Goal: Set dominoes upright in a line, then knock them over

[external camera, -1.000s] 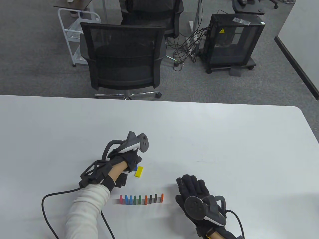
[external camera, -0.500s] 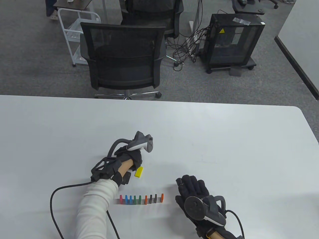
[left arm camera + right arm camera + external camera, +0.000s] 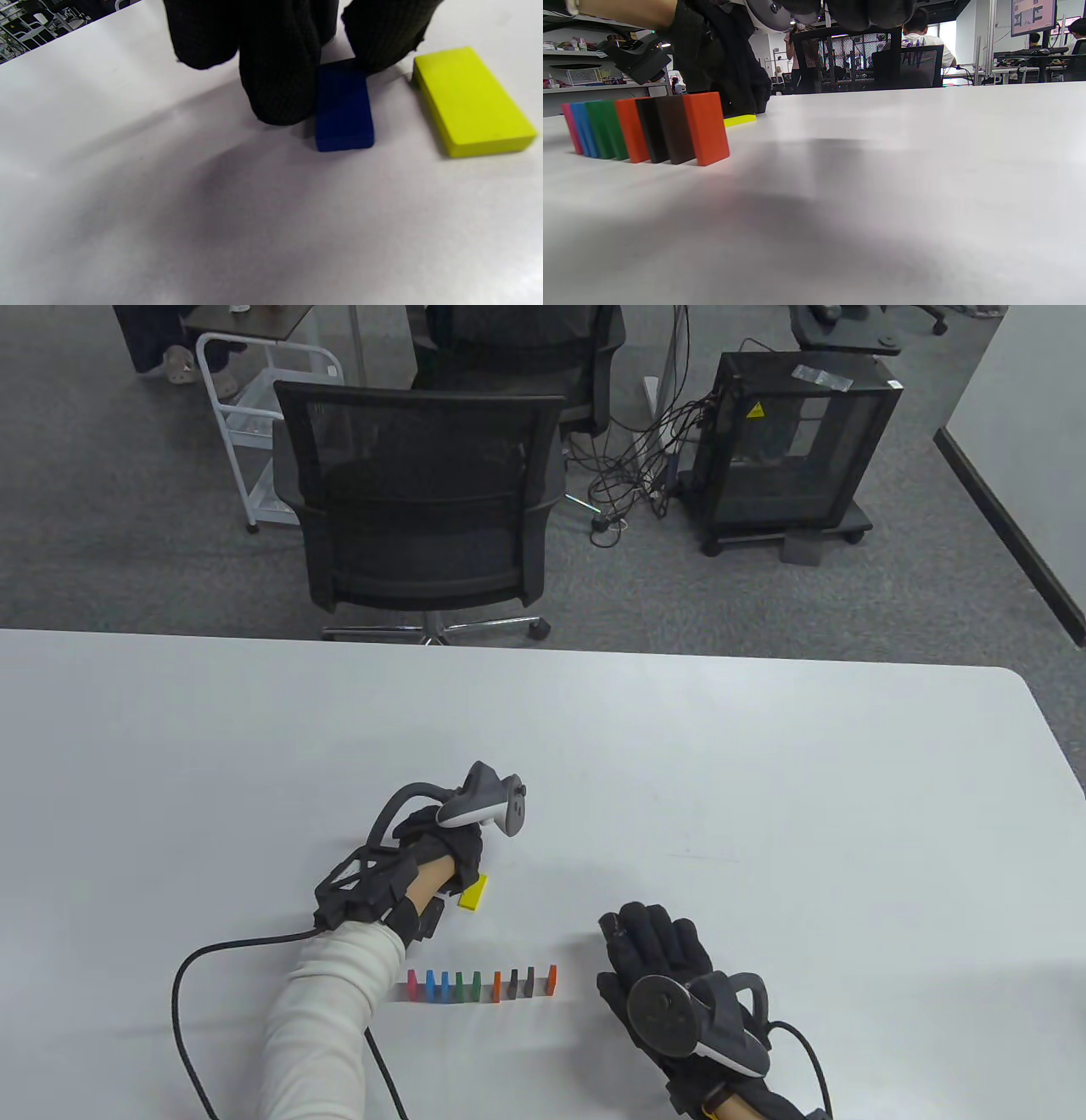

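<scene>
Blue domino [image 3: 344, 111] lies flat on the bench [image 3: 764, 780], mid-depth and well in from the left edge, with the left hand [image 3: 454, 857] on it: fingertips [image 3: 278, 84] at one long side, thumb at the far end, so a pinch is forming but it is not lifted. Yellow domino [image 3: 471, 101] lies flat just beside it; a sloppy pick could nudge that one. Nearer the front edge, the row of upright dominoes [image 3: 482, 984] runs pink to orange, closely spaced. Main risk: the left sleeve [image 3: 327, 1018] or cable [image 3: 182, 1001] sits just beside the pink end, and a sweep starts the chain early. Right hand [image 3: 657, 959] rests flat, fingers relaxed, holding nothing, near the orange end. No containers in view.
</scene>
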A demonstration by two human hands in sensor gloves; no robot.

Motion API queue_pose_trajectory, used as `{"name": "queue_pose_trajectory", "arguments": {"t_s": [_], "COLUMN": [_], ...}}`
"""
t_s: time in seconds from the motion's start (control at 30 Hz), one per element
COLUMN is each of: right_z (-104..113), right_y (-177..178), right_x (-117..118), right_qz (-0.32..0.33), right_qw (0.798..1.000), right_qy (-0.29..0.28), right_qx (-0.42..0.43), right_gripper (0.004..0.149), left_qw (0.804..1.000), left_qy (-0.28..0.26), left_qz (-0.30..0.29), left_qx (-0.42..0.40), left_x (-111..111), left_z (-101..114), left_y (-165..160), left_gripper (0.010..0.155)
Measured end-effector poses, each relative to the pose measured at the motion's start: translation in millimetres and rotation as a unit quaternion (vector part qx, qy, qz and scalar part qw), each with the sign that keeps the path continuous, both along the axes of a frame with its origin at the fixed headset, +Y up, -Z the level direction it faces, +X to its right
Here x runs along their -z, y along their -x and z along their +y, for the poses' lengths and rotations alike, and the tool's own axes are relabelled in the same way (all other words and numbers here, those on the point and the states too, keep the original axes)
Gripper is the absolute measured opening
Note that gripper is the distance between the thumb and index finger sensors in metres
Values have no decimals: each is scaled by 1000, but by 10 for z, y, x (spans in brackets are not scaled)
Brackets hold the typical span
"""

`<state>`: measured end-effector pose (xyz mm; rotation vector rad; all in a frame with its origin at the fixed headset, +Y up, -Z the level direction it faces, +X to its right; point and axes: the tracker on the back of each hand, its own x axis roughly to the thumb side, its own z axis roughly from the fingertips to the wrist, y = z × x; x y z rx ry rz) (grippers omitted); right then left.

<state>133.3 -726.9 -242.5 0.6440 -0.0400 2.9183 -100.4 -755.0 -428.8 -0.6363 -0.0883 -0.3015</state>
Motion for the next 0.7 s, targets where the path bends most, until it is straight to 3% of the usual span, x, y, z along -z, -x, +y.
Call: {"name": "queue_pose_trajectory", "arguments": {"t_s": [0.23, 0.43, 0.6, 0.7], "right_z": [8, 10, 12, 13], "right_y": [-9, -15, -23, -27], "right_x": [2, 4, 7, 9], "right_qz": [-2, -3, -5, -6], "right_qw": [1000, 1000, 1000, 1000], "right_qy": [-1, -2, -3, -1], "right_qx": [3, 4, 4, 4], "right_gripper": [66, 66, 66, 66], "left_qw": [1000, 999, 991, 980], "left_qy": [-4, -28, -71, -112], "left_qz": [-19, -32, -47, -65], "left_qx": [-6, -25, -102, -154], "left_x": [-65, -141, -344, -581], "left_z": [26, 185, 374, 486], "left_y": [39, 200, 454, 685], "left_gripper": [61, 62, 59, 58]}}
